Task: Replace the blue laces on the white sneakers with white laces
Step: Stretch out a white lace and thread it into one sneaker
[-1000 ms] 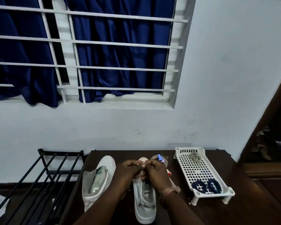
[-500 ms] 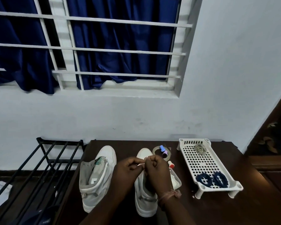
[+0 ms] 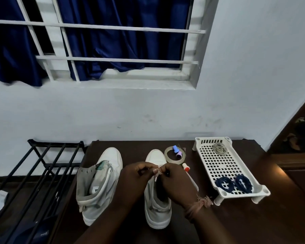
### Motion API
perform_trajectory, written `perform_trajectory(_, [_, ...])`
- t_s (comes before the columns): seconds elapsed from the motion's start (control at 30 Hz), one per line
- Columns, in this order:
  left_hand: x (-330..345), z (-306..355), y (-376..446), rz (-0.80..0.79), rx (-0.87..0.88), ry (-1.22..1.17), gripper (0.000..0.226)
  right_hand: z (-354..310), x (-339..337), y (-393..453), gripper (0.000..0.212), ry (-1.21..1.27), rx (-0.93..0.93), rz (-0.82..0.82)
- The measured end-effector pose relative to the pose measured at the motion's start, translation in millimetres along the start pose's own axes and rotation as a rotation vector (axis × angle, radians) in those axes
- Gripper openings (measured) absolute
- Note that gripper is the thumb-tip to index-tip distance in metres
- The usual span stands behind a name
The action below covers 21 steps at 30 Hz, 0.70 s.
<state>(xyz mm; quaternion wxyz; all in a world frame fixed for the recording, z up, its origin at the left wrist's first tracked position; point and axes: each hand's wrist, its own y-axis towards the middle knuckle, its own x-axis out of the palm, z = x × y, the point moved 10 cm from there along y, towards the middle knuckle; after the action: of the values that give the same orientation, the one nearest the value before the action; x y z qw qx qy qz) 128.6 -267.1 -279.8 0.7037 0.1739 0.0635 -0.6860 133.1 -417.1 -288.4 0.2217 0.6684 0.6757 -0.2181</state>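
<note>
a: while my left hand [image 3: 132, 180] pinches one end of the white lace [image 3: 156, 175], what's beside it?

b: left of my grip, the unlaced sneaker [image 3: 97, 187]. under it, the right sneaker [image 3: 157, 205], my right hand [image 3: 176, 180] pinching the lace too. further right, the blue laces [image 3: 233, 184] lie coiled in the tray [image 3: 218, 166].

a: risk?

b: if my pinch slackens, the tip could slide back through the eyelet, i'd guess.

Both forearms reach forward, converging. Left hand [image 3: 134, 180] and right hand [image 3: 176, 184] meet fingertip to fingertip, fingers curled, each pinching a white lace [image 3: 156, 175]. Thread band on right wrist.
</note>
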Motion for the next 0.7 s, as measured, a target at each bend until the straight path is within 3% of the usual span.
perform_trajectory(0.17, [9.3,-7.2,5.8,-0.015,-0.104,-0.057,0.014,-3.5,-0.2,0.9,0.012,-0.177,-0.086,0.012])
perform_trajectory(0.4, [15.6,-26.7,8.1,-0.147,-0.303,-0.196,0.017,-6.6,-8.4,-4.8,0.003,-0.114,-0.182,0.060])
perform_trajectory(0.5, [20.2,-33.9,8.7,-0.197,-0.351,-0.246,0.016,-14.2,-22.1,-4.7,0.013,-0.081,-0.244,0.158])
perform_trajectory(0.6, [19.6,-35.3,9.3,-0.169,-0.380,-0.311,0.012,-6.0,-29.2,4.2,0.011,0.251,-0.145,0.181])
perform_trajectory(0.7, [8.5,-41.0,10.6,-0.098,-0.424,-0.424,0.013,16.0,-24.8,14.9,0.010,0.971,0.144,0.131])
